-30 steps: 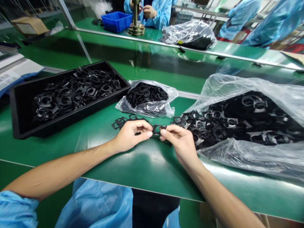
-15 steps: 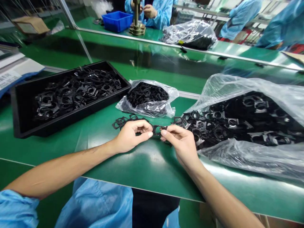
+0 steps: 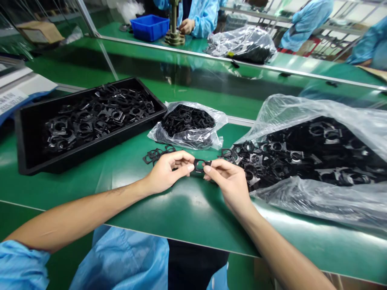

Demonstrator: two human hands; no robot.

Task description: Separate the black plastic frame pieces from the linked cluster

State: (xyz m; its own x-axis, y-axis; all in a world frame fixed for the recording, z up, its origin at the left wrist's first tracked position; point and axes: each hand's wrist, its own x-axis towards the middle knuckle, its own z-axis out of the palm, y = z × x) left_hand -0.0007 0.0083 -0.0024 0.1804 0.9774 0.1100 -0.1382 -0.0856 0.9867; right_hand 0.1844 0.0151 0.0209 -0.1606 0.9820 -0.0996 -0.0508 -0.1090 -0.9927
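Both hands meet over the green table [image 3: 187,209] and pinch one small black plastic part [image 3: 199,164] between them. My left hand [image 3: 167,171] has its thumb and fingers curled onto the part's left side. On the part's right side my right hand [image 3: 228,179] closes its fingertips. A few loose black rings [image 3: 152,155] lie just beyond my left hand. A small clear bag of black rings [image 3: 187,125] sits behind the hands. To the right a large open plastic bag [image 3: 317,153] spills several black square frames toward my right hand.
A black tray [image 3: 27,161] holding several black frames stands at the left. Across a metal rail, other people in blue gowns work by a blue bin [image 3: 149,26], a metal press stand [image 3: 173,34] and another filled bag [image 3: 242,42]. Papers [image 3: 18,90] lie at far left.
Both hands have lifted slightly with the black part still pinched between them. A person at the far bench has shifted their hands near the press.
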